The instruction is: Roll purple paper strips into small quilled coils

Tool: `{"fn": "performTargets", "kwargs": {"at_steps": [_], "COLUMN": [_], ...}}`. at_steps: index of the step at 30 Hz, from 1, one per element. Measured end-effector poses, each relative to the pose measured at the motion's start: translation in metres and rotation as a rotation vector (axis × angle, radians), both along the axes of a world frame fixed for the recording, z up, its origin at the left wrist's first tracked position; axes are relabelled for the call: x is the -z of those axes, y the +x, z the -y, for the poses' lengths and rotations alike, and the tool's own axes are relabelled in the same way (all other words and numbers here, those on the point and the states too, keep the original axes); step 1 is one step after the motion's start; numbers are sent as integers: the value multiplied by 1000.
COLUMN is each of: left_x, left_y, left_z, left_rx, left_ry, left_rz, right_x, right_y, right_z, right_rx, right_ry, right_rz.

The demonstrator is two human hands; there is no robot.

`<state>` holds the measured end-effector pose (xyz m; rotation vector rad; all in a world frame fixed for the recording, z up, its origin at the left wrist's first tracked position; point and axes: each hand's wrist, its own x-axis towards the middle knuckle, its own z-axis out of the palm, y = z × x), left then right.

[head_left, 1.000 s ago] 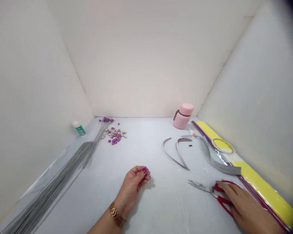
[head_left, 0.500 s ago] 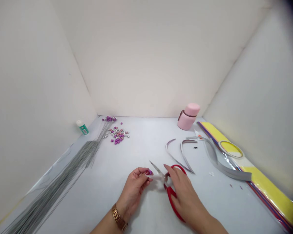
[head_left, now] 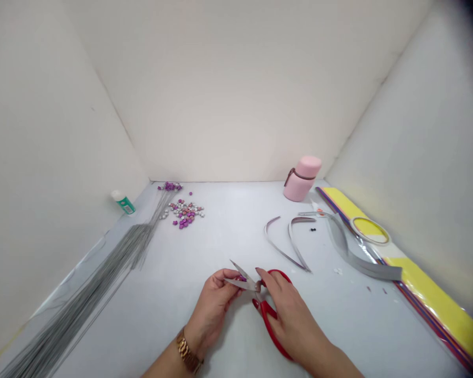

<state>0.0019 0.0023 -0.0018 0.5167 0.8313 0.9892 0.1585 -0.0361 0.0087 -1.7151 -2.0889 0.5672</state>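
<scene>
At the near side of the table, the left hand (head_left: 213, 310) pinches a small purple piece (head_left: 241, 279) between its fingertips. The right hand (head_left: 291, 320) clenches red scissors (head_left: 268, 320), blades beside the piece.

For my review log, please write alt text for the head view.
A left hand pinches a small purple piece while a right hand holds red-handled scissors, their open blades at that piece. On the white surface lie silver wires, purple and silver beads, grey strips and a pink bottle.

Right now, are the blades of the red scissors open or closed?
Open: the two blades of the scissors spread apart in a V.
</scene>
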Motion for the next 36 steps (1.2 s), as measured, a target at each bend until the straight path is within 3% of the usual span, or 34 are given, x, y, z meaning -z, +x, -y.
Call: {"fn": "performTargets", "kwargs": {"at_steps": [15, 23, 29, 33, 36], "left_x": [0, 3, 3, 1, 1], "left_y": [0, -1, -2, -2, -2], "left_z": [-1, -1, -1, 1, 1], "left_rx": [13, 8, -2, 8, 11], "left_ry": [45, 10, -10, -9, -8], "left_rz": [10, -17, -32, -30, -36], "right_x": [2, 4, 7, 19, 16], "right_y": [1, 8, 69, 126, 145], "right_z": [2, -1, 3, 21, 29], "right_rx": [-21, 22, 231, 180, 132], "right_ry": [-49, -3, 100, 66, 77], "right_rz": [-7, -11, 253, 370, 365]}}
